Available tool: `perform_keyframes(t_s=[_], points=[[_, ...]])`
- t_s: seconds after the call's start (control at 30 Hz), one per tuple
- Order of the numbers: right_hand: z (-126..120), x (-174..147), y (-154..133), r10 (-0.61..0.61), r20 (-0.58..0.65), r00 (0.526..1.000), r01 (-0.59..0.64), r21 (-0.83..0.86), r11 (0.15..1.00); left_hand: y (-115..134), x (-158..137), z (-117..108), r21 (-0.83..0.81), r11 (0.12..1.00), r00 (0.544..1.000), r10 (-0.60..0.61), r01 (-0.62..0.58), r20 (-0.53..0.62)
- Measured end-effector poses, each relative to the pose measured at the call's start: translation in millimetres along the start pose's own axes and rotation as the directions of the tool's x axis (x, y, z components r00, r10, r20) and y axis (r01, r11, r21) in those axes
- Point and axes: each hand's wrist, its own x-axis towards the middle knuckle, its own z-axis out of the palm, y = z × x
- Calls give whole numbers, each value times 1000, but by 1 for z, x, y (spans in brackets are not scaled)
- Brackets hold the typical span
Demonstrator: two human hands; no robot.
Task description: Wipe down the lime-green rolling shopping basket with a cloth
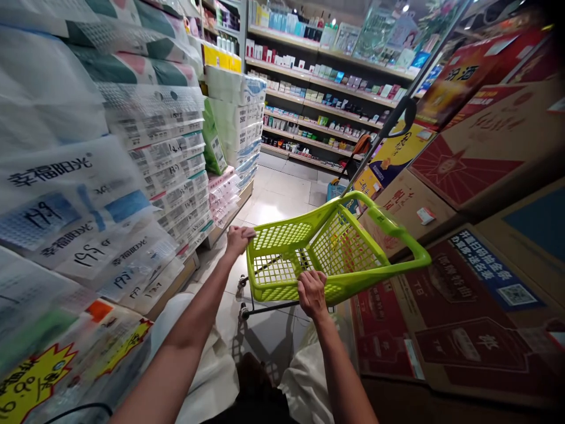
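A lime-green plastic shopping cart [278, 293] stands across the aisle in front of me, its basket bare of goods and its looped handle [417, 250] turned to the right. My left hand [238, 238] is closed over the rim at the basket's far left corner, and a small pinkish cloth or similar item seems to show at its fingertips. Nearer to me, my right hand [312, 291] grips the near side rim with its fingers folded over the edge. Below the basket, the dark frame and small casters [244, 311] show at the left end.
Tall stacks of wrapped tissue packs [163, 147] line the left side. Cardboard cartons [468, 282] are piled close on the right. Shelves of small boxed goods [326, 82] cross the back. Tiled floor [278, 191] runs between them, with a blue object [335, 189] beyond the cart.
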Motion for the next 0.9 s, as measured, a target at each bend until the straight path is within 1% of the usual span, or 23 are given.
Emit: perform_keyframes(t_s=[0.03,0.07,0.1,0.13,0.2,0.27,0.3,0.33,0.37,0.4,0.43,0.53,0.57,0.6,0.63,0.7,0.77,0.83,0.9], points=[[0,1,0,-9,8,1000,9,-14,1000,5,12,-1,1,1000,1000,-10,10,4],[0,2,0,-15,16,1000,16,-32,999,6,14,-1,-3,1000,1000,-10,10,5],[0,4,-1,-15,20,1000,16,-53,998,4,6,0,-13,1000,1000,-5,5,-4],[1,5,-2,-6,22,1000,8,-77,997,-2,-11,1,-36,999,1000,2,-3,-20],[3,7,-8,6,31,999,-3,-112,994,-20,-62,6,-117,993,999,-2,-3,-45],[6,9,-17,-8,64,998,15,-113,994,-35,-117,11,-231,973,1000,22,-26,-18],[7,9,-22,-20,84,996,29,-99,995,-38,-138,12,-259,965,999,39,-37,2],[9,10,-26,-31,103,994,39,-78,996,-39,-151,13,-267,961,997,71,-65,12],[10,10,-30,-37,117,992,43,-51,998,-38,-155,12,-260,961,995,97,-89,17],[11,9,-33,-38,126,991,41,-25,999,-34,-152,11,-240,965,994,113,-106,14],[11,9,-34,-39,132,990,39,0,999,-29,-144,8,-214,971,994,109,-106,2],[8,5,-30,-54,150,987,52,18,998,-16,-110,2,-164,986,998,13,-23,-65],[7,3,-26,-45,140,989,46,-5,999,-13,-105,2,-158,987,996,-8,-5,-84],[5,1,-22,-22,115,993,26,-38,999,-12,-107,3,-152,988,995,-7,-8,-101],[5,-2,-18,9,78,997,-4,-71,997,-11,-115,6,-143,989,993,12,-29,-120],[4,-6,-12,65,12,998,-63,-110,992,-8,-145,13,-109,990,985,74,-91,-158],[6,-9,-10,75,4,997,-74,-95,993,2,-178,20,-66,989,977,120,-134,-174],[6,-11,-11,37,53,998,-35,-47,998,17,-198,24,-11,983,976,181,-183,-123],[5,-13,-10,4,85,996,-2,-14,1000,31,-202,23,28,967,966,255,-254,-36]])
